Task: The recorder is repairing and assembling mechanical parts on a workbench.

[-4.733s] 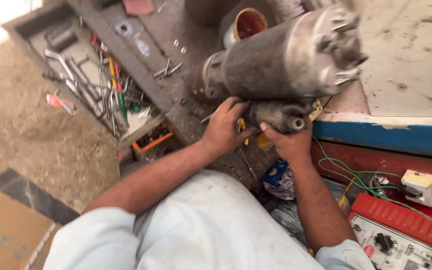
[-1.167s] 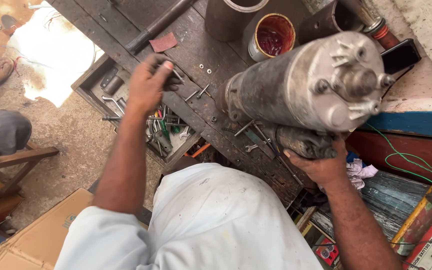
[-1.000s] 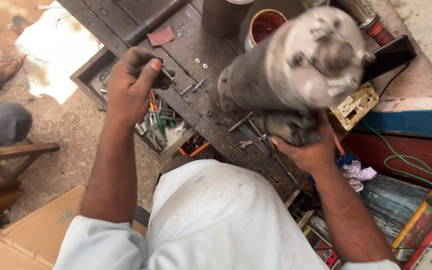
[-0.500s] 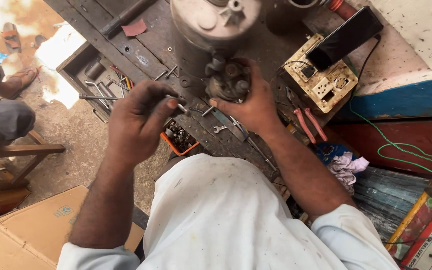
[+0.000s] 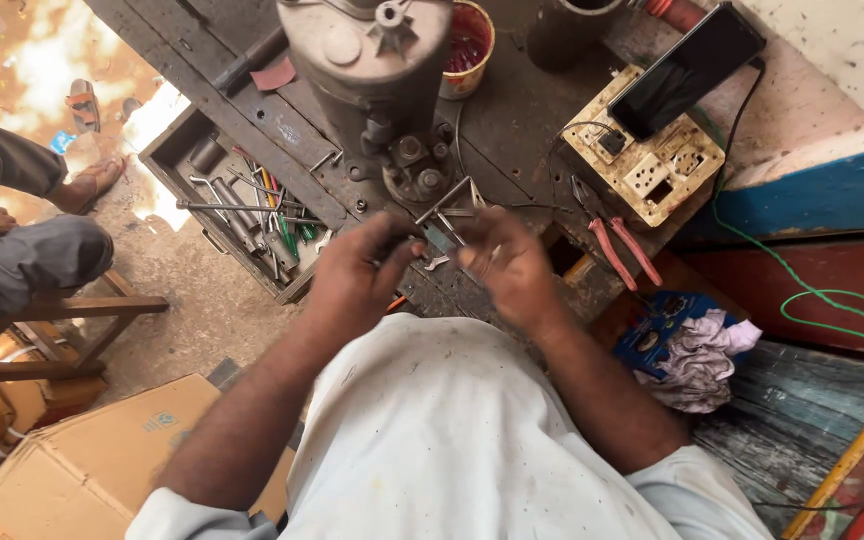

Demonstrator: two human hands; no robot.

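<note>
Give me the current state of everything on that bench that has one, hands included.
Left hand: raised over the bench edge, fingers pinched; what it holds is unclear.
Right hand: raised beside it, blurred.
Starter motor: standing on end, untouched.
Tool drawer: open, full of tools.
Red-handled pliers: lying flat.
Phone: screen dark, resting on the socket board.

A large motor (image 5: 372, 70) is standing on the table (image 5: 512, 130). Behind it to the right a paint tin (image 5: 467, 45) is sitting. A socket box (image 5: 647, 160) is lying further right, a phone (image 5: 687, 65) resting on it. Pliers (image 5: 622, 250) are lying before the box. A tool tray (image 5: 242, 215) is sitting left of the motor.
</note>
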